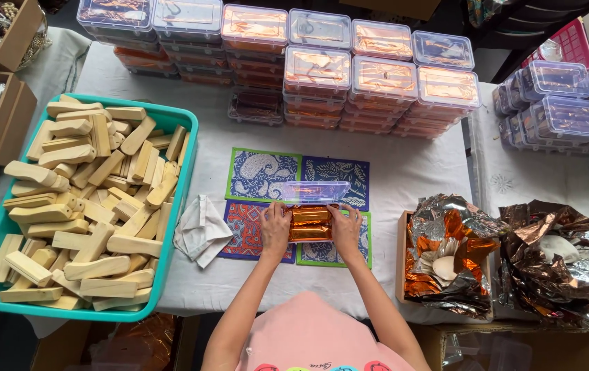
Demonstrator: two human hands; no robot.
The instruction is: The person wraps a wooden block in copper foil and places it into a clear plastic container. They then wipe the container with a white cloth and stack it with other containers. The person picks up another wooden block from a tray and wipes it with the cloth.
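- Two hands are working at the middle of the white-clothed table point(404, 172), both pressing on one copper-foil bundle point(310, 224) from opposite ends.
- Left hand point(275, 230) is clamping the bundle's left end, fingers curled over the foil and pressed together on it.
- Right hand point(347, 231) is doing the same at the right end, fingers closed on the foil, so the bundle is being pinched between the two hands.
- Lying under the bundle are four patterned mats point(263, 175); a clear plastic box point(315, 192) is sitting just beyond the bundle, touching its far edge.
- Judging by this, the wrapping step is finishing, and the bundle is being squared up; the next move seems to call for lifting it level and seating it in that box without loosening the foil.
- Left of the bundle, a crumpled white cloth point(200, 229) is lying near it, and farther left a teal tub point(188, 124) is holding pale wooden blocks point(95, 206).
- Right of the bundle, loose foil sheets point(446, 254) are heaping up in a cardboard tray.
- Far beyond the bundle, stacked lidded boxes point(322, 69) with copper contents are lining the table's back edge.
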